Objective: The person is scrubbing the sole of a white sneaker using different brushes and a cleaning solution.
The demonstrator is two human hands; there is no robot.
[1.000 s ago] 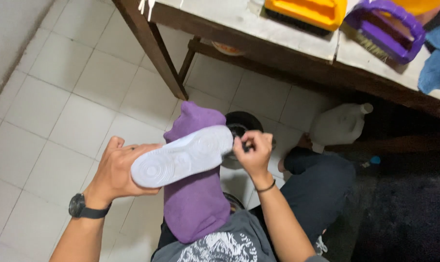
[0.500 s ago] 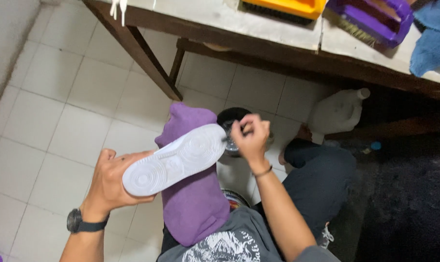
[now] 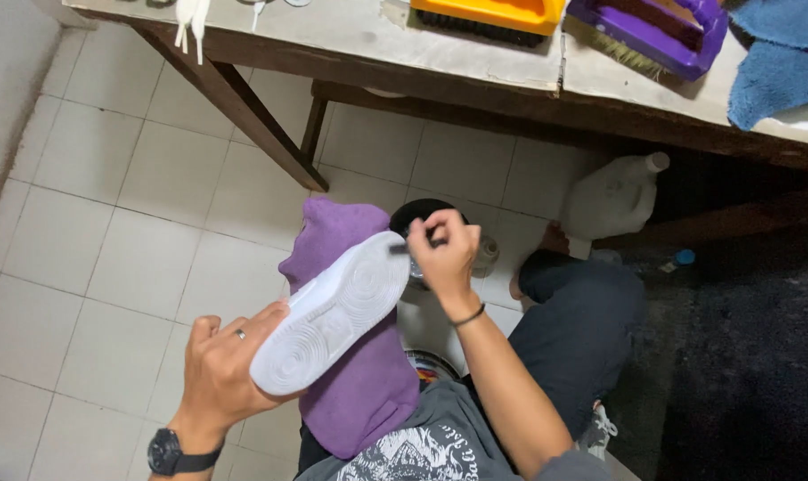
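My left hand (image 3: 221,370) grips a white shoe (image 3: 333,312) by its heel end, sole turned up toward me. My right hand (image 3: 444,254) is closed on a small dark tool at the shoe's toe; what kind of tool it is I cannot tell. A purple cloth (image 3: 355,374) lies draped over my lap under the shoe. Just beyond the toe sits a round black-topped container (image 3: 426,214), partly hidden by my right hand.
A wooden table (image 3: 350,53) runs along the top, bearing an orange brush (image 3: 489,13), a purple brush (image 3: 649,27) and blue cloths (image 3: 778,62). A white plastic jug (image 3: 613,196) stands on the tiled floor under it. A dark mat (image 3: 742,356) lies at right.
The view has shifted slightly. Both hands keep their hold, with my right hand still working at the shoe's toe.
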